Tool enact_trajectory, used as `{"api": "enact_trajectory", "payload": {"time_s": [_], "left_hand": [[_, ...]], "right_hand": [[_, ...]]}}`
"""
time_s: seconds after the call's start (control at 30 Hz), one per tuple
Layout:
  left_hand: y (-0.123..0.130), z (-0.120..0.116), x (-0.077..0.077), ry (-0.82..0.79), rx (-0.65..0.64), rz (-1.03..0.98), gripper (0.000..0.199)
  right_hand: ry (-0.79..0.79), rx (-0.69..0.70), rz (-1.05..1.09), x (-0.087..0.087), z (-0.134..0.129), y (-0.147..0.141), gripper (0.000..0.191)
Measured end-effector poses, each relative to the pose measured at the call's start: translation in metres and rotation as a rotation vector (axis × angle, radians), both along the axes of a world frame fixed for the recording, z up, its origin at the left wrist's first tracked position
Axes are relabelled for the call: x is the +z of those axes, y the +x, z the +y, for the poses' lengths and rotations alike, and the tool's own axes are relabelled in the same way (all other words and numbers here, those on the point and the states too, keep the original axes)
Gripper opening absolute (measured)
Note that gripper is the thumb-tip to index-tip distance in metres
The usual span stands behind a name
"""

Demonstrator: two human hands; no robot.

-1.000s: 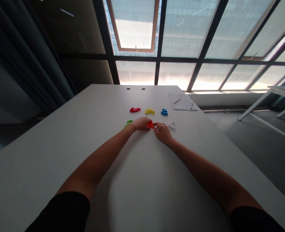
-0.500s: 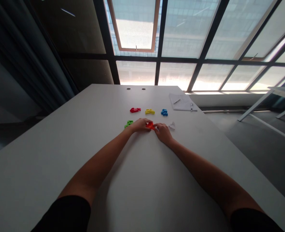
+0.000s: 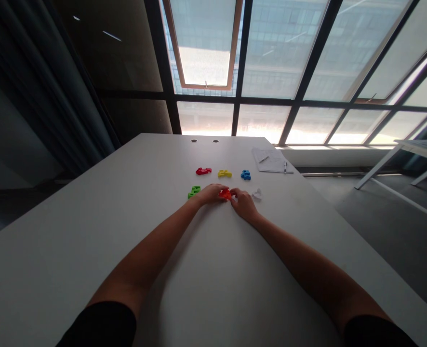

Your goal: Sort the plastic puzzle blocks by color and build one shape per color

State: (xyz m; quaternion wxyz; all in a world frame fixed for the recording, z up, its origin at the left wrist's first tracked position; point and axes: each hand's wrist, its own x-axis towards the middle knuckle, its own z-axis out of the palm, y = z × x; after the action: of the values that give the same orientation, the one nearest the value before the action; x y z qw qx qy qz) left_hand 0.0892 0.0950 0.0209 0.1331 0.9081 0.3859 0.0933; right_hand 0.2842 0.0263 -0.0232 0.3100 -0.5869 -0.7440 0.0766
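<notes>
Both hands together on an orange piece point(image 3: 225, 194), out on the white table point(image 3: 90, 217).

The left hand point(image 3: 209, 194) and right hand point(image 3: 243, 204) are close together, their fingers against opposite sides of the orange piece, which sits past the table's middle toward the far edge. A green piece point(image 3: 193, 192) lies just beyond the left hand, and a white piece point(image 3: 257, 194) just beside the right. Nearer the far edge, a red piece point(image 3: 203, 170), a yellow piece point(image 3: 224, 173) and a blue piece point(image 3: 246, 175) stand in a row. Papers point(image 3: 269, 160) with a pen point(image 3: 264, 159) on them lie toward the far right corner.
</notes>
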Motion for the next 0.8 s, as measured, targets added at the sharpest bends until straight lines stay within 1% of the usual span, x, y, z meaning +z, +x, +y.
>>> {"api": "enact_trajectory", "payload": {"time_s": [0.2, 0.43, 0.53, 0.8], "left_hand": [[0.0014, 0.0035, 0.0018, -0.002, -0.031, -0.003, 0.058], [0.0037, 0.0003, 0.0048, -0.019, -0.002, 0.008, 0.061], [0.0029, -0.0019, 0.0055, -0.016, -0.008, 0.01, 0.061], [-0.0005, -0.0045, 0.0002, -0.024, -0.019, -0.053, 0.066]], "right_hand": [[0.006, 0.008, -0.002, -0.0024, 0.0007, 0.0012, 0.03], [-0.001, 0.005, -0.011, -0.001, -0.0001, -0.0004, 0.03], [-0.006, 0.0, -0.01, 0.001, -0.0012, -0.0015, 0.029], [-0.011, 0.004, 0.003, 0.0029, -0.0022, -0.0008, 0.03]]}}
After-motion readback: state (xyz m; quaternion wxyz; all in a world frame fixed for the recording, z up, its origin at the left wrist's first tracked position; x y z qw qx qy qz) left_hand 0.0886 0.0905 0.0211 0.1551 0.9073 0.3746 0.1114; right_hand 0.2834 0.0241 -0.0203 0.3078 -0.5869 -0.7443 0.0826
